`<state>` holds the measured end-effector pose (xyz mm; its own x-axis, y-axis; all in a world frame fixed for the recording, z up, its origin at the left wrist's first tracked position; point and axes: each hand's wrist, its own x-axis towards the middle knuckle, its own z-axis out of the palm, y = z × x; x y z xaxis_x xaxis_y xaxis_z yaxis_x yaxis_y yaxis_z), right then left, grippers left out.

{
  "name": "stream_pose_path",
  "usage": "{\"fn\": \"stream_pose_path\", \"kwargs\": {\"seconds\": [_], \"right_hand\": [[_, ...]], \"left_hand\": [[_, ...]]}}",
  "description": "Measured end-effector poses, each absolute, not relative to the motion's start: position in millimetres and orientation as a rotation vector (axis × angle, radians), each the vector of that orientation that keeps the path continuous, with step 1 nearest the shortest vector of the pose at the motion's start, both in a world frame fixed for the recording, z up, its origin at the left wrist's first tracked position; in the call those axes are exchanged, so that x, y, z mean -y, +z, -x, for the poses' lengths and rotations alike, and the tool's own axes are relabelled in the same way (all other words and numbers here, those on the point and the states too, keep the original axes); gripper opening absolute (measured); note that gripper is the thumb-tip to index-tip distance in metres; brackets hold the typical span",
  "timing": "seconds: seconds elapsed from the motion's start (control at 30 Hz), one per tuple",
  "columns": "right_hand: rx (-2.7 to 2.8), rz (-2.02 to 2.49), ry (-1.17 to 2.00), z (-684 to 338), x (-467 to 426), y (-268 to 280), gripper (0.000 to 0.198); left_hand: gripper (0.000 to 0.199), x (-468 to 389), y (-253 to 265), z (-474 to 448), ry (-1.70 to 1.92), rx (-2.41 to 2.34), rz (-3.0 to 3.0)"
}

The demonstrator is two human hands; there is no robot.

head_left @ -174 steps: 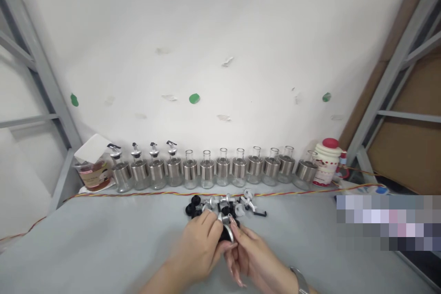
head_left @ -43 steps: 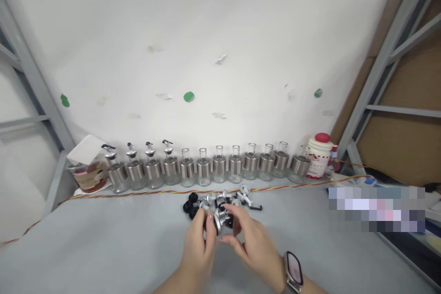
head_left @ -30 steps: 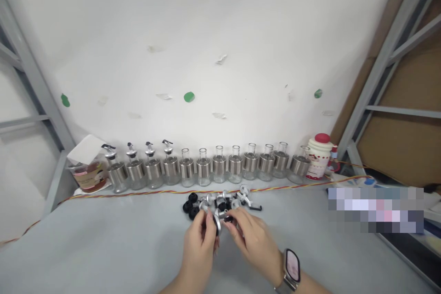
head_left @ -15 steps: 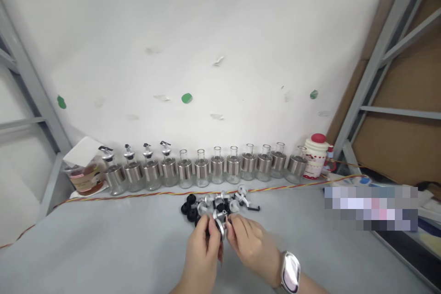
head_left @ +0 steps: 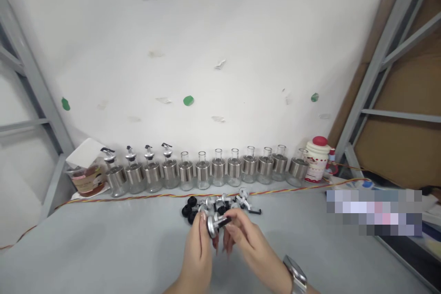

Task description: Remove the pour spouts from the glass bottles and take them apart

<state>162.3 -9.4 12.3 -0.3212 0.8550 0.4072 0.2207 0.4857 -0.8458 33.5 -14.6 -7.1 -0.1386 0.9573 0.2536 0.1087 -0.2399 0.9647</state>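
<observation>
Between my hands is a bottle pourer (head_left: 211,227) with a silver disc and spout, tilted to the right. My left hand (head_left: 196,250) is closed around its base, which the fingers mostly hide. The thumb and fingertips of my right hand (head_left: 251,244) pinch the black lever (head_left: 225,221) at the spout end. Just behind the hands lies a pile of loose parts: black ribbed stoppers (head_left: 187,211), silver spouts (head_left: 223,199) and a black lever (head_left: 255,212).
Along the wall stands a row of glass bottles with steel bands (head_left: 203,170); several at the left carry pourers (head_left: 167,149). A red-yellow twisted wire (head_left: 138,198) runs before them. A drink cup (head_left: 87,180) stands left, a red-topped jar (head_left: 317,161) right.
The pourer has turned, so its black lever now points right across the spout. My right hand has rotated at the wrist, and its fingers have shifted onto the lever.
</observation>
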Motion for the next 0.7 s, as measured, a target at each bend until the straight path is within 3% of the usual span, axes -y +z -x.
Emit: {"fn": "stream_pose_path", "kwargs": {"seconds": [0.1,0.2,0.6,0.7], "right_hand": [[1.656,0.790,1.273,-163.1,8.6,14.9,0.025],[1.656,0.809,1.347,-166.9,6.8,13.9,0.026],[2.055,1.160,0.528,-175.9,10.2,18.9,0.024],[1.986,1.148,0.526,-179.7,8.8,19.3,0.024]], "left_hand": [[0.031,13.6,-10.7,-29.4,1.450,-1.204,-1.522],[0.029,14.4,-12.6,-26.4,1.444,-1.195,-1.678],[0.036,18.1,-7.0,-31.5,1.492,-1.280,-1.630],[0.039,14.1,-0.6,-29.9,1.446,-1.258,-1.444]]}}
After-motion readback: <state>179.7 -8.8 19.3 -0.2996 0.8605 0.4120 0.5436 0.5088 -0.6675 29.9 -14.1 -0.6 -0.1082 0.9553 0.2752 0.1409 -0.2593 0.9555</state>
